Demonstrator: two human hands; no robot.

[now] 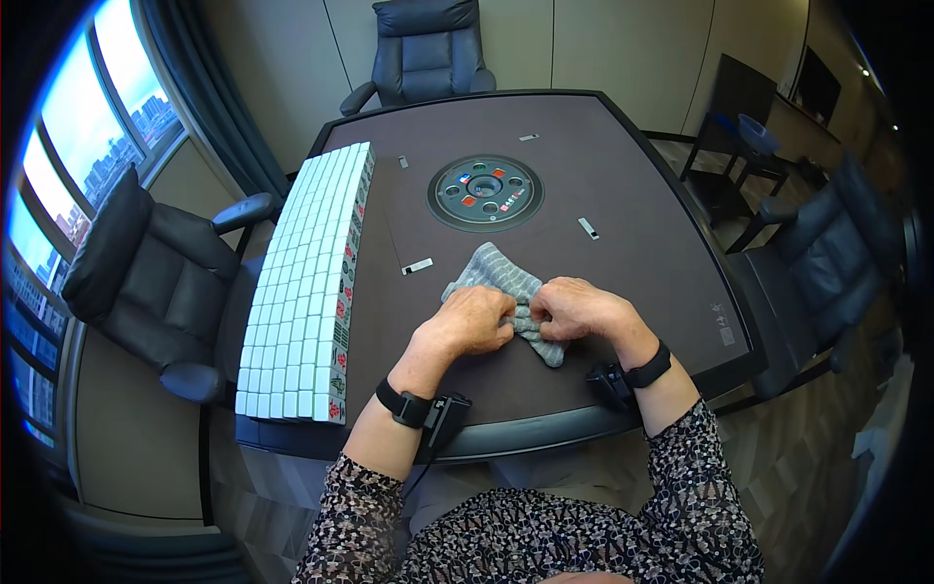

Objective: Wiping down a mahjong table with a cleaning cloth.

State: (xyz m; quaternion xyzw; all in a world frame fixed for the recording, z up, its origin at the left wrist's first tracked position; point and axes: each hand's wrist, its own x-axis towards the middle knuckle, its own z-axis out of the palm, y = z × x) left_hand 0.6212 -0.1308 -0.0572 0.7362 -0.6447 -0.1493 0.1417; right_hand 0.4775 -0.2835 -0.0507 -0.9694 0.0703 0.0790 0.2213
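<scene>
A grey-and-white striped cloth (pixel 498 269) lies bunched on the brown top of a mahjong table (pixel 642 270), near its front side. My left hand (pixel 474 315) grips the cloth from the left, fingers curled down into it. From the right, my right hand (pixel 576 310) pinches the same cloth, its knuckles close to those of the left. One end of the cloth spreads away from me and a narrow end sticks out below my hands. The fingertips are partly hidden by the knuckles and the fabric.
Mahjong tiles (pixel 306 270) stand stacked in long rows along the table's left side. A round control panel (pixel 485 193) sits mid-table, with small white marked strips (pixel 588 228) around it. Armchairs (pixel 427 58) surround the table. A basin (pixel 759 135) rests on a dark chair at right.
</scene>
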